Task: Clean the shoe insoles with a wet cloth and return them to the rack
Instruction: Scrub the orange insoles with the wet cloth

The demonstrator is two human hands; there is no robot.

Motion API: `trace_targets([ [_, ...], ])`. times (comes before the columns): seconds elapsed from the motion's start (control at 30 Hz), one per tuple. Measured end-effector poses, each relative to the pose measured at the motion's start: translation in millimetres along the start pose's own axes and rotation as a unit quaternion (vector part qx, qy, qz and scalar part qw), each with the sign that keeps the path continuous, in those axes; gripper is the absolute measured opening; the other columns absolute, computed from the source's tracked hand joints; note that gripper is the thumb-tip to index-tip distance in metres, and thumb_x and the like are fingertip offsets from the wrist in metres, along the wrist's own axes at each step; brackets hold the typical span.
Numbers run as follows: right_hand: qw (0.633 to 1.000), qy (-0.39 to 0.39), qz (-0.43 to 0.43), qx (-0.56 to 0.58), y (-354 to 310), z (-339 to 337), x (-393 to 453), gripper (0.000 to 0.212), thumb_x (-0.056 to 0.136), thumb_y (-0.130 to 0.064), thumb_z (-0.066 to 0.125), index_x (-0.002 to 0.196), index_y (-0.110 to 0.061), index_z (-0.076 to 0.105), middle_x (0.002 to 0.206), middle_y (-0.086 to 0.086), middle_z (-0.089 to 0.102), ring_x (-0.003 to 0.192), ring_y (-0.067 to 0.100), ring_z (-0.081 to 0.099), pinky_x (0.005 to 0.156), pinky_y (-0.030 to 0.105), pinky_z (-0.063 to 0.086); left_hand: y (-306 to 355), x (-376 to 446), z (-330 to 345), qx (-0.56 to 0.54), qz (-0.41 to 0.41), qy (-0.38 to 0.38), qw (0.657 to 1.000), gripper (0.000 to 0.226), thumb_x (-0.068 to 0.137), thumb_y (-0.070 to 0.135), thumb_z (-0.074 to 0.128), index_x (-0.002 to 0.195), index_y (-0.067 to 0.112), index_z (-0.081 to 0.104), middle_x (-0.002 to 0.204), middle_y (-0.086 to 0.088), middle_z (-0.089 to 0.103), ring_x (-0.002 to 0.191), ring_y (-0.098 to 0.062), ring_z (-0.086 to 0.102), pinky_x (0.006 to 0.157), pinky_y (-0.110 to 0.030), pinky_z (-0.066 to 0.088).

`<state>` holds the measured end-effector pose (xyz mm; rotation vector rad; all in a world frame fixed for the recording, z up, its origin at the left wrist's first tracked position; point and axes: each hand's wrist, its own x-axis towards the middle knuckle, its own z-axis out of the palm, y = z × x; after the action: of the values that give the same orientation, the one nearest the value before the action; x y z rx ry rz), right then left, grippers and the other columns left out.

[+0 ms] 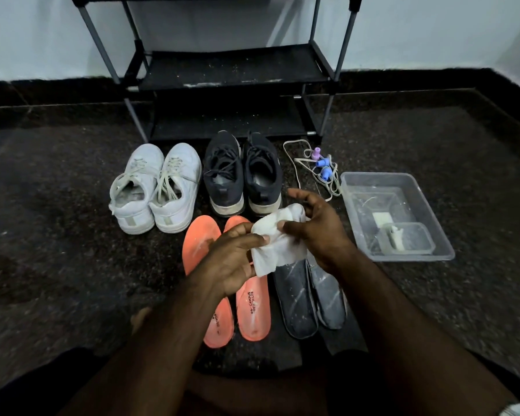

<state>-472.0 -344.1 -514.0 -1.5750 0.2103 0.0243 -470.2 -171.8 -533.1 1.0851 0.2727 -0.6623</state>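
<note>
A white cloth hangs above the floor between both hands. My left hand pinches its left edge, and my right hand pinches its upper right part with thumb and fingers. Under the hands lie two orange insoles side by side on the dark floor. Two dark grey insoles lie just to their right, their front ends hidden by the cloth. The black shoe rack stands against the wall beyond the shoes; both shelves in view hold nothing.
A pair of white sneakers and a pair of black sneakers stand in front of the rack. A clear plastic tub with a smaller container inside sits at the right. A white cord with blue and purple clips lies beside it.
</note>
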Motion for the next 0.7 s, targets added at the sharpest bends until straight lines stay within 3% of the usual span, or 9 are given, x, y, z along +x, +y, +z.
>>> trace_targets([
  [0.07, 1.000, 0.005, -0.005, -0.013, 0.4, -1.4, -0.2, 0.067, 0.070, 0.009, 0.079, 0.128, -0.018, 0.058, 0.116, -0.002, 0.069, 0.106, 0.018, 0.067, 0.086, 0.039, 0.058, 1.9, 0.3, -0.1, -0.018, 0.015, -0.005, 1.000, 0.022, 0.088, -0.008, 0.058, 0.099, 0.011, 0.062, 0.100, -0.015, 0.070, 0.084, -0.027, 0.068, 0.079, -0.042, 0.056],
  [0.2, 1.000, 0.017, -0.020, -0.003, -1.2, -5.6, 1.3, 0.066, 0.070, 0.011, 0.078, 0.127, -0.015, 0.058, 0.116, 0.000, 0.069, 0.106, 0.015, 0.067, 0.084, 0.032, 0.058, 3.8, -1.7, 2.2, -0.013, 0.019, -0.009, 1.000, 0.022, 0.091, -0.009, 0.055, 0.103, 0.009, 0.058, 0.087, -0.009, 0.071, 0.070, -0.018, 0.070, 0.060, -0.029, 0.058],
  [0.4, 0.998, 0.038, -0.038, -0.017, -2.6, -11.0, 2.1, 0.062, 0.071, 0.010, 0.078, 0.124, -0.015, 0.060, 0.114, -0.004, 0.070, 0.104, 0.006, 0.066, 0.080, 0.023, 0.054, 7.8, -5.3, -1.0, 0.007, -0.015, -0.052, 0.999, 0.025, 0.091, -0.006, 0.056, 0.104, 0.012, 0.067, 0.089, -0.007, 0.074, 0.069, -0.018, 0.070, 0.056, -0.025, 0.053],
  [0.57, 0.997, 0.013, -0.053, -0.058, -1.2, -4.7, 0.9, 0.062, 0.072, 0.001, 0.082, 0.128, -0.014, 0.059, 0.117, -0.004, 0.069, 0.106, 0.005, 0.066, 0.085, 0.025, 0.055, 6.5, -8.0, 4.9, -0.006, 0.013, -0.052, 0.999, 0.017, 0.088, 0.006, 0.064, 0.103, 0.009, 0.073, 0.103, -0.015, 0.073, 0.086, -0.025, 0.071, 0.078, -0.035, 0.056],
  [0.63, 0.994, 0.022, -0.066, -0.084, -2.2, -0.7, -1.0, 0.059, 0.071, -0.004, 0.084, 0.124, -0.015, 0.061, 0.115, -0.005, 0.070, 0.103, 0.004, 0.066, 0.086, 0.025, 0.056, 5.7, -5.5, 3.6, -0.021, 0.032, -0.020, 0.999, 0.029, 0.086, 0.004, 0.066, 0.115, 0.004, 0.066, 0.114, -0.020, 0.071, 0.097, -0.031, 0.070, 0.090, -0.045, 0.055],
  [0.7, 0.991, 0.040, -0.073, -0.105, -3.8, -0.3, -1.2, 0.055, 0.071, -0.007, 0.085, 0.121, -0.016, 0.063, 0.110, -0.007, 0.070, 0.099, -0.001, 0.065, 0.082, 0.020, 0.055, 5.2, -2.9, 0.2, -0.024, 0.039, 0.018, 0.999, 0.036, 0.090, -0.002, 0.062, 0.125, 0.001, 0.061, 0.122, -0.022, 0.069, 0.107, -0.037, 0.068, 0.090, -0.051, 0.055],
])
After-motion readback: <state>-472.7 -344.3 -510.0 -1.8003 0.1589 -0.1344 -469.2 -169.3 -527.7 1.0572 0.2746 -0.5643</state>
